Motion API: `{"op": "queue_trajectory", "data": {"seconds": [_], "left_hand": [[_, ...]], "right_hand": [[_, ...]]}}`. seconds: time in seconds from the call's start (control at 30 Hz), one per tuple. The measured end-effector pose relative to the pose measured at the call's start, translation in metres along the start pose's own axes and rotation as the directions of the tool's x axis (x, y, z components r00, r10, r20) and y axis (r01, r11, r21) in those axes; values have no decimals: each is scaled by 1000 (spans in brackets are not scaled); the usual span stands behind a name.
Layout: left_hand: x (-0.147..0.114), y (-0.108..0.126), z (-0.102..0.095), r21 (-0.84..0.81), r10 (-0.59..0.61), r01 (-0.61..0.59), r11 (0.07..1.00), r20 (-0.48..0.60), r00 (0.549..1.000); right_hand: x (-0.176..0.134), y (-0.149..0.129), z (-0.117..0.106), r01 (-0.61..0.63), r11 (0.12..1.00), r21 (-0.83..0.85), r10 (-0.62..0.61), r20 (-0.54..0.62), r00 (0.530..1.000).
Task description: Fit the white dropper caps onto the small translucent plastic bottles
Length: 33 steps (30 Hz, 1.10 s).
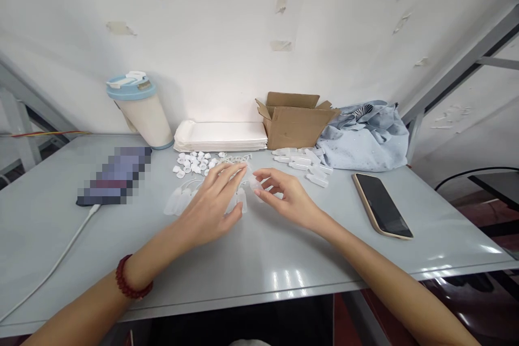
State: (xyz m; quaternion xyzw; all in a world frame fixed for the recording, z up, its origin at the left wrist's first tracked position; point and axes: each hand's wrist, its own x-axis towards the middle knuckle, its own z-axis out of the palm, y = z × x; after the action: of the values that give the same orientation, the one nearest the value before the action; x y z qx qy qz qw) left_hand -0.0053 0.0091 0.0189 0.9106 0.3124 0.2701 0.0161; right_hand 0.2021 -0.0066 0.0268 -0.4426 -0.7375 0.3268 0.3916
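Observation:
Between the thumb and fingers of my right hand (290, 197) is a small translucent plastic bottle (254, 181). My left hand (213, 200) reaches over a row of similar bottles (175, 203) with thin clear tubes at their tops, and hides part of that row. Its fingers are stretched out, their tips close to the top of the bottle in my right hand. Whether they touch it I cannot tell. Behind my left hand lie loose white caps (194, 162) and a cluster of thin tubes (233, 159). More clear bottles (302, 161) lie on their sides beyond my right hand.
Along the wall stand a blue-lidded tumbler (140, 111), a stack of white packets (227, 135), an open cardboard box (298, 127) and a light blue cloth bag (368, 138). A phone (115, 175) with a cable (60, 265) lies left; another phone (383, 205) lies right on the grey table (308, 259).

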Motion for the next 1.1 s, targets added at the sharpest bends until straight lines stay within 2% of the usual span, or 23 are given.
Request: {"op": "queue_trajectory", "data": {"seconds": [0.33,0.6,0.93,1.03,1.1], "left_hand": [[0,7,-2,-26,99,-100,995,-16,995],[-4,8,-2,-20,111,-111,994,-20,994],[-5,12,-1,-35,137,-135,990,67,988],[-4,12,-1,-60,143,-140,988,41,989],[-3,12,-1,-96,135,-136,986,-16,991]], "right_hand": [[0,-2,2,-83,992,90,88,-54,995],[0,-2,3,-61,994,95,69,-86,994],[4,0,1,-141,918,371,194,-112,974],[5,-1,1,-163,888,431,214,-72,974],[5,-1,1,-180,853,489,220,-26,975]]}}
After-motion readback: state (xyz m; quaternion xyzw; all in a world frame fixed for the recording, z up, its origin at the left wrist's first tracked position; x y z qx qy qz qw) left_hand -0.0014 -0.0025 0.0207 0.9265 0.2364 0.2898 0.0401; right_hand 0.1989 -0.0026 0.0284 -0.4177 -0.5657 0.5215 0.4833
